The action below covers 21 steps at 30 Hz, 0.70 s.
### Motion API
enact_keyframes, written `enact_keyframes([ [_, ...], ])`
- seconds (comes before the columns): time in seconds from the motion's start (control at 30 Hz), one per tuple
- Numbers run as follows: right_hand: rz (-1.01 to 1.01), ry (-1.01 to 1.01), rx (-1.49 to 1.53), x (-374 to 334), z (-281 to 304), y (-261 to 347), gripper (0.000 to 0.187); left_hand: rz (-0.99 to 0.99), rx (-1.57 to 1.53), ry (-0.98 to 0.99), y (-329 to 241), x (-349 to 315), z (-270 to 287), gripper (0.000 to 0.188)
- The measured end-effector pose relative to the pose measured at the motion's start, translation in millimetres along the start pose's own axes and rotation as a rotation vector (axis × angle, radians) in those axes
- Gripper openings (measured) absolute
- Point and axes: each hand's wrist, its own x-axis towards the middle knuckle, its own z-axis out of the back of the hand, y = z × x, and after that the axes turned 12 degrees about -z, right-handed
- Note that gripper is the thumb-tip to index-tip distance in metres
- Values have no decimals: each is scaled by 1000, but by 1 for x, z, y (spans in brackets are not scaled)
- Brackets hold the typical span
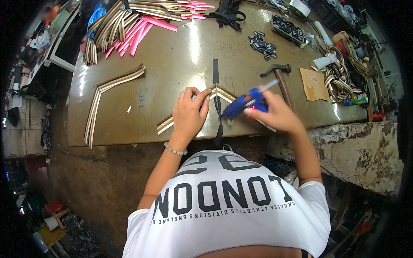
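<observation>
My right hand (278, 112) is wrapped round a blue glue gun (235, 106), with a pale glue stick (271, 84) poking out of its back end. Its nozzle points down and left, close to a black strap (215, 71). That strap runs toward me past the peak of a bent, striped brown-and-cream strip (165, 124). At this peak the thumb and fingers of my left hand (190, 112) pinch the strip. The glue gun and my right hand cover part of the strip's right arm.
Another bent striped strip (94, 107) lies at the table's left. A hammer (282, 84) and cardboard piece (313, 84) are on the right. Farther back are small black pieces (261, 45), a filled tray (289, 31), black straps (226, 15) and pink-ended strips (137, 38).
</observation>
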Motion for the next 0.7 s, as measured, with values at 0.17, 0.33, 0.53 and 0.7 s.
enact_keyframes([
  [0.17, -316, -929, 219, -1, 54, -93, 46, 161, -169, -95, 1, -4, 4, 32],
  [0.33, -856, -871, -454, -40, 83, -104, 58, 206, -677, -341, 7, -1, 15, 66],
  [0.53, -210, -465, 112, -35, -13, 2, 43, 39, -806, -245, -27, 9, 20, 66],
  [0.7, -236, 207, 1140, 5, -87, 37, 24, 67, -666, -175, -43, 5, 18, 47],
])
